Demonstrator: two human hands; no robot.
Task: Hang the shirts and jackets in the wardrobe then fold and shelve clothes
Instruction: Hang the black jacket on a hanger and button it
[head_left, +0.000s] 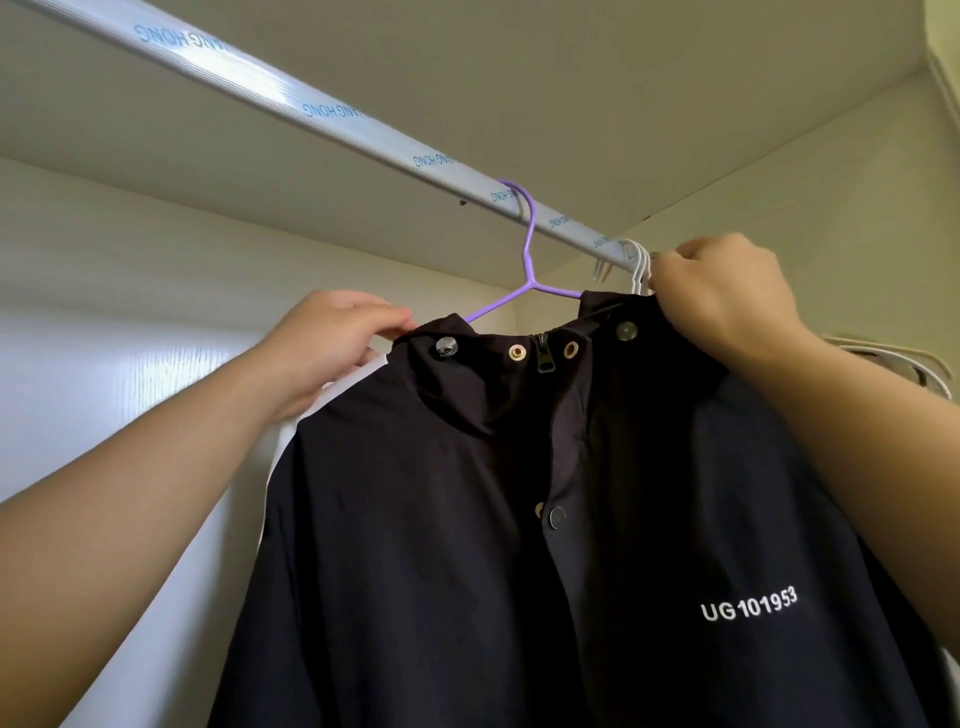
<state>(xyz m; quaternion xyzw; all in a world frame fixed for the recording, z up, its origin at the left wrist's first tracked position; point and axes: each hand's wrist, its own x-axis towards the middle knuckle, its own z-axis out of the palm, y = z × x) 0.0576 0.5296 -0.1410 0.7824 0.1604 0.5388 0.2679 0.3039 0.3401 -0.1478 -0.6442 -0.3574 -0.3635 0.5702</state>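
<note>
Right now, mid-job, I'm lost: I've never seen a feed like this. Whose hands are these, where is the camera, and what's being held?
There is no machine here. These are a person's two bare hands, and the single picture comes from a camera worn on their head, looking up into a wardrobe. A silver rail runs across the top. A purple hanger hooks over it and carries a black jacket printed UG101953. The left hand pinches the jacket's collar on one side, and the right hand grips it on the other. White hangers hang on the rail beside the right hand.
</note>
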